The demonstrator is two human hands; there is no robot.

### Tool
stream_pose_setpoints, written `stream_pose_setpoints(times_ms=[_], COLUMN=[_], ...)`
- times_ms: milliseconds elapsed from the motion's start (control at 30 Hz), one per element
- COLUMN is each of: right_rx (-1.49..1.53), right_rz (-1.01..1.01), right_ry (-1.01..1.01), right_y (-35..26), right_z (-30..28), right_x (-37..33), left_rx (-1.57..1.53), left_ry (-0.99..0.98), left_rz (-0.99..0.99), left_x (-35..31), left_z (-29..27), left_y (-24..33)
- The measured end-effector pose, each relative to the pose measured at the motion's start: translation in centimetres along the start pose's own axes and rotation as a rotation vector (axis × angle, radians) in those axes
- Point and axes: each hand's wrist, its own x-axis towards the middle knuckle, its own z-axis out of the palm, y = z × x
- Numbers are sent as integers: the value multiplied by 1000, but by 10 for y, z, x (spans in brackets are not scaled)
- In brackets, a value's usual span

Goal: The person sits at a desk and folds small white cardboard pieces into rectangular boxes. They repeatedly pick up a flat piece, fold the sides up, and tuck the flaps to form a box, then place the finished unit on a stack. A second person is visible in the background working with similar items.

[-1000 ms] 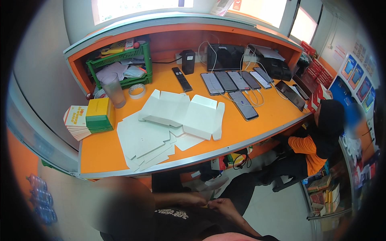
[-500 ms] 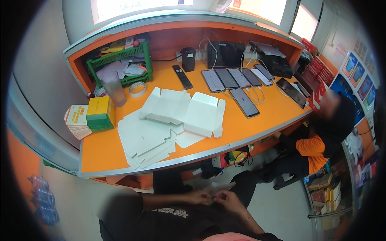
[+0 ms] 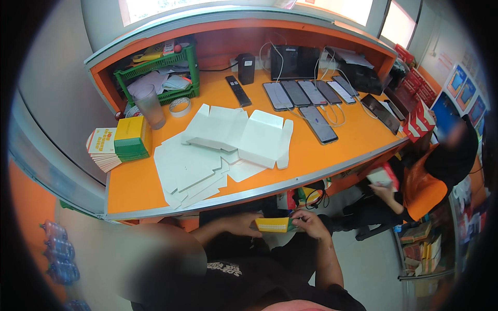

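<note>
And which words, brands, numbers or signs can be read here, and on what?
I don't copy printed words, but they stand on:
White-and-yellow pile: large letters, readable.
Black shirt: white letters, blurred.
Black box: white label, too small.
Wall posters: too small.
Yellow-and-green carton between left hand and right hand: pale marks, too small.

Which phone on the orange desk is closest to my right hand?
The single phone in front of the row of phones, nearest your right hand. Those lie farther back; the dark device is off to the right.
</note>
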Motion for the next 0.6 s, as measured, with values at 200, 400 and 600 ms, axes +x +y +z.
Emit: stream_pose_setpoints(times_ms=[200,400,600], right_rx=[-330,-364,-126], right_rz=[-204,-70,-127], right_ry=[98,-12,271], right_y=[-24,-35,8], right_z=[5,40,13], right_x=[7,3,-21], left_rx=[-20,113,-343], left_ry=[82,14,84], left_rz=[30,34,266], left_x=[-7,23,60], left_z=[0,8,53], left_y=[8,50,7])
